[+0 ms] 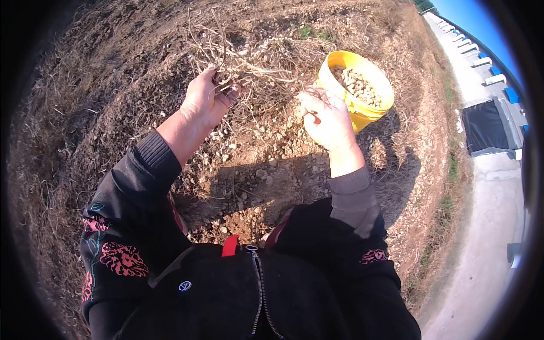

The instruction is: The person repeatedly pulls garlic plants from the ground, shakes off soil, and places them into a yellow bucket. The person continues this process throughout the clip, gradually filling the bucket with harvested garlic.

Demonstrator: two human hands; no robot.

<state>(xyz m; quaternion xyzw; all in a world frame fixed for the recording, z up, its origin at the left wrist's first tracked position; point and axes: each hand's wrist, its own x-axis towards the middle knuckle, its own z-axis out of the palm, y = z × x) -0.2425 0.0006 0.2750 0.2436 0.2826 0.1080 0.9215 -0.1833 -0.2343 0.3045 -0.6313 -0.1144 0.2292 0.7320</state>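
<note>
Dry, tangled peanut stems (pixel 250 66) rise from my left hand (pixel 206 97), which grips them at their lower end with the thumb pointing up. Just left of a yellow plastic bucket (pixel 366 118), my right hand (pixel 327 119) is held with curled fingers. Strong sunlight washes out its fingertips, so whether they pinch anything cannot be told. Unshelled peanuts (pixel 359 87) lie inside the bucket, which leans on the ground with its mouth towards me.
Clods and small stones (pixel 263 172) cover the dry soil below my hands, partly in shadow. Withered plants (pixel 63 170) spread over the left side. A pale concrete path (pixel 488 212) runs along the right, beside a dark sheet-covered opening (pixel 486 125) and a row of white and blue fixtures.
</note>
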